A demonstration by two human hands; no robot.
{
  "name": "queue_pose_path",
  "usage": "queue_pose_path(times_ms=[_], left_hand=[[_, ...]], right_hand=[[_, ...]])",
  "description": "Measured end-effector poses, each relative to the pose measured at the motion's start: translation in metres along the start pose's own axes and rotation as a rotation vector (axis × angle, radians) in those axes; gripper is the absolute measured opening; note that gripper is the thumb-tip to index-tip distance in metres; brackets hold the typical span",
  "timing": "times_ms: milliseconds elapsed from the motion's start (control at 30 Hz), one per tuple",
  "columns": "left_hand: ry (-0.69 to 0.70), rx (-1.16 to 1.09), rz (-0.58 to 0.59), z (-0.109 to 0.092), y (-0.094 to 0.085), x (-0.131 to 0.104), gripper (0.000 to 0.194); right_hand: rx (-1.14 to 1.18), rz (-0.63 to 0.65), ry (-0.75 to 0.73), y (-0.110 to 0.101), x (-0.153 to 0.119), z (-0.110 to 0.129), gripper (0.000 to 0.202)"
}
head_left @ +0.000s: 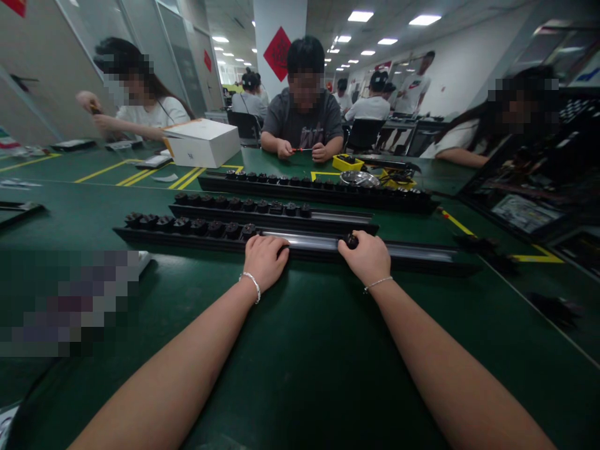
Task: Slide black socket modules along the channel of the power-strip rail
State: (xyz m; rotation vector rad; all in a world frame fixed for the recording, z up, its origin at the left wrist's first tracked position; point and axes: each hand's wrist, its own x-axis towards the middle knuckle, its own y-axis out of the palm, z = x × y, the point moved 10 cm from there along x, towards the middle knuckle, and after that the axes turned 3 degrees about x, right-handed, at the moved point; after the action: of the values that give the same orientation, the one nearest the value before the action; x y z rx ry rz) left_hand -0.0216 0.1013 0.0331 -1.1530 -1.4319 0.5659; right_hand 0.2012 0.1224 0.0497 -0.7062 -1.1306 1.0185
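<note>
In the head view, a worker's right hand point(370, 257) pinches a small black part point(350, 240) between thumb and fingers, over the nearest rail point(422, 252) on a green table point(300, 350). The left hand point(265, 259) rests half-curled on the same rail — whether it grips anything cannot be told. Similar parts point(215, 227) line the rail's left side; silvery strip shows along the rest, suggesting a row roughly half filled. The middle rail point(244, 215) looks further along — its strip shows only toward the right end.

Green tbl point(300, 350) w/ yellow tape lines point(187, 178), blk rails point(426, 251), white box point(206, 142).
</note>
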Motion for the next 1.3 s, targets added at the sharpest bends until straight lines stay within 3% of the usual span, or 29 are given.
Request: queue_pose_path(times_ms=[1300], left_hand=[[-0.01,-0.015,0.034,0.001,0.002,0.0,0.024]], right_hand=[[0.06,0.045,0.122,-0.001,0.0,-0.018,0.028]])
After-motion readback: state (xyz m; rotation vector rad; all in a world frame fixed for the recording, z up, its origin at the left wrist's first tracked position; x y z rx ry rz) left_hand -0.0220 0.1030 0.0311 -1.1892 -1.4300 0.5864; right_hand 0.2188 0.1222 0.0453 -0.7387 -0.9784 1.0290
